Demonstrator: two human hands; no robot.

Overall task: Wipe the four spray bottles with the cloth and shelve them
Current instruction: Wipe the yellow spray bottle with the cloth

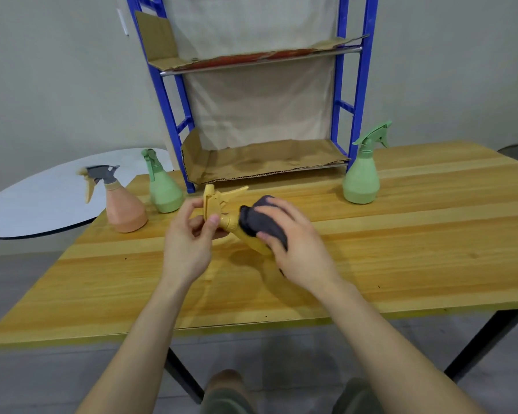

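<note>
Yellow bottle (229, 223) in L hand (189, 237), R hand (296, 243) grips cloth (260, 219) on it.

Bare storeroom, blue shelving rack (344, 103), wooden table (401, 234)

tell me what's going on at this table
A person is wiping spray bottles. The left hand holds the yellow spray bottle by its neck, tipped on its side above the wooden table, while the right hand wraps the dark cloth round its body. The orange bottle and two green bottles stand on the table. The blue shelf rack holds no bottles yet.
</note>
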